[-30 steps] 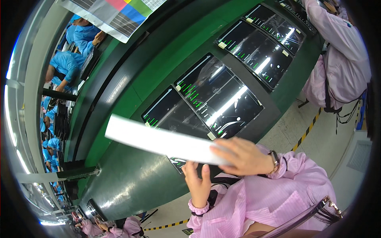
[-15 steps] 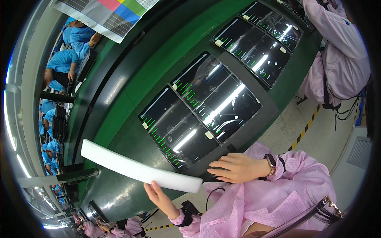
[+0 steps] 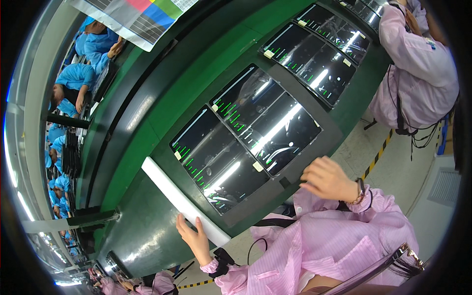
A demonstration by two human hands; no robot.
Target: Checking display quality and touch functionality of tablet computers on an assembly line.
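Observation:
My left hand (image 3: 195, 239) is on a long white foam strip (image 3: 173, 191), near its lower end. The thumb lies over the strip and the fingers are on its left side. This strip runs slantwise along the left edge of a dark mat (image 3: 250, 202). On the mat, two black display panels (image 3: 216, 164) lie side by side, lit with green marks and bearing small pale tabs. Over the table's front edge, right of the nearer panels, my right hand (image 3: 327, 179) hovers slightly blurred. Its fingers are loosely bent and apart, holding nothing.
More black panels (image 3: 314, 61) lie farther along the green table (image 3: 142, 226). A person in pink (image 3: 418, 73) sits at the right. A colour chart sheet (image 3: 142, 19) hangs at the top. People in blue (image 3: 76, 81) work beyond the rail on the left.
The foam strip has turned steeper and moved right, now along the mat's left edge, with my left hand on it. My right hand has moved right and up, off the mat's near edge.

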